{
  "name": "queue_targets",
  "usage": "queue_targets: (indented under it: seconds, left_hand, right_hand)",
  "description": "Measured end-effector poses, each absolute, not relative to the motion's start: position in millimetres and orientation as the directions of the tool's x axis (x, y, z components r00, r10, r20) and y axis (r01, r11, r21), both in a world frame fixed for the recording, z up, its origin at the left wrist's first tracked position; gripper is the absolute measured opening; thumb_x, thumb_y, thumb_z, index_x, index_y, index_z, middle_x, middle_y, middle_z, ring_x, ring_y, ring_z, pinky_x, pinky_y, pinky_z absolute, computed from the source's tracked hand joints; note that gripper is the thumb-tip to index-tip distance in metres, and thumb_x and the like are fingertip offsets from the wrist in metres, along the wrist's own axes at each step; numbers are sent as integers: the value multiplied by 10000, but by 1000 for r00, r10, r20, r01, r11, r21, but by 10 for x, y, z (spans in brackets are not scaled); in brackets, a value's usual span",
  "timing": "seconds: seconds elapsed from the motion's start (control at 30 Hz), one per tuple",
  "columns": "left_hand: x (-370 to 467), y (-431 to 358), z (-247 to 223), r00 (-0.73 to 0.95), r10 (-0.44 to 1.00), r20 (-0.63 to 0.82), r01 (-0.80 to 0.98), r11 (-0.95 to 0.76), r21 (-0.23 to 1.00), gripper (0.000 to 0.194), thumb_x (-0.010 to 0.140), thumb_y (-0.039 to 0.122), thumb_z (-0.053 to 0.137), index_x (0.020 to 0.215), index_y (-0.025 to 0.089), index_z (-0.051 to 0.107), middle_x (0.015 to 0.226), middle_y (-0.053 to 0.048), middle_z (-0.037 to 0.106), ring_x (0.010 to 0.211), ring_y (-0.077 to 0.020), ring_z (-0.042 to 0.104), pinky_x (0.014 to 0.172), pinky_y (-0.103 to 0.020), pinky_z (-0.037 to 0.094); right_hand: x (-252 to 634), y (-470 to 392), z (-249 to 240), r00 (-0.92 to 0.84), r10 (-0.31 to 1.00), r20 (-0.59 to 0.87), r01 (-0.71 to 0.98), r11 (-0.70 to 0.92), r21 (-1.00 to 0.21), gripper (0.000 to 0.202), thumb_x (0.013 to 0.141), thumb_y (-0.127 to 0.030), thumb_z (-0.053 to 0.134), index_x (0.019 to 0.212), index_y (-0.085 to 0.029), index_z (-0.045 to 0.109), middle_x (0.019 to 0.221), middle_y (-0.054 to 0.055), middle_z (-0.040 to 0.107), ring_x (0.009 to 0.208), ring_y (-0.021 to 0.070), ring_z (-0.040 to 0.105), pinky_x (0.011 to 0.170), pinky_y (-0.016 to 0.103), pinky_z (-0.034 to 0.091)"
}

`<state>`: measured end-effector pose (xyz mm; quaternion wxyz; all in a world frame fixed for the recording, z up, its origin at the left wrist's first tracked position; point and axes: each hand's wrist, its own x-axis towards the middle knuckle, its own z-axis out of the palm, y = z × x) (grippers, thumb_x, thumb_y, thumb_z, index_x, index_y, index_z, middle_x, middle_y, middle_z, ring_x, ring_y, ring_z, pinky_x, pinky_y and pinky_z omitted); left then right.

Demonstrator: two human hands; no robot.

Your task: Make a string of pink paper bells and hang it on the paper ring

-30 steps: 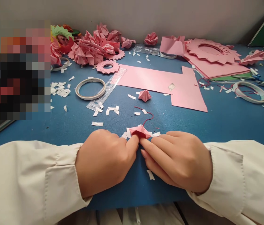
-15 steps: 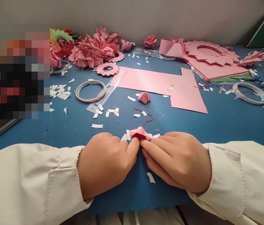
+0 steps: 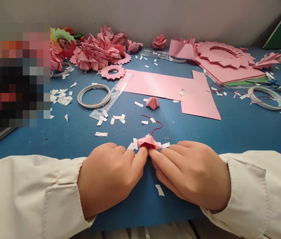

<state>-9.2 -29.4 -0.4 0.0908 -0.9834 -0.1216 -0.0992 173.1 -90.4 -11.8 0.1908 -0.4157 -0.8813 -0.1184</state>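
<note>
A small folded pink paper piece [image 3: 148, 142] lies on the blue table near its front edge, with a red string [image 3: 159, 125] running out behind it. My left hand [image 3: 114, 177] is closed, its index fingertip pressed against the near side of the paper piece. From the other side, the fingertips of my right hand [image 3: 189, 172] press on the same piece, the fingers held together. The fingertips partly hide its lower edge. Just beyond lies a second small folded pink paper piece [image 3: 152, 103].
White paper scraps [image 3: 101, 134] are strewn about. A tape roll [image 3: 94, 96] overlaps a clear ruler [image 3: 112, 98] at left; another tape roll [image 3: 267, 98] lies at right. A pink sheet [image 3: 160, 86] spans the middle. Folded pink paper flowers [image 3: 93, 54] are heaped at the back.
The view has shifted slightly. Both hands keep pressing the pink paper piece, wrists a little farther apart; the piece itself has hardly moved.
</note>
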Motion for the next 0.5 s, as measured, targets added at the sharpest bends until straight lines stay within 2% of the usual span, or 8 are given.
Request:
queue_targets:
  seconds: [0.23,0.37,0.5]
  left_hand:
    - [-120,-274,9,949,295,112,301,-953,-44,251,847,132,401,1010,72,582,494,8,571,393,-195,536,357,-331,332]
    - [-143,-281,26,943,326,74,329,-943,-43,249,840,125,400,1025,90,563,494,15,572,389,-195,526,372,-325,279]
    - [-147,-295,40,933,358,35,358,-934,-2,229,841,127,385,980,128,568,481,21,557,376,-196,510,382,-318,211]
  right_hand:
    - [1731,-894,-101,-611,591,526,744,656,127,215,838,-164,531,857,-15,685,474,11,544,399,138,443,390,301,285]
    - [1712,-909,-91,-641,564,520,718,680,147,209,838,-149,535,853,-1,681,467,12,541,402,133,436,387,298,282]
    - [1672,-981,-94,-526,598,605,784,616,73,219,867,-130,488,884,-11,671,460,1,528,421,141,438,433,321,298]
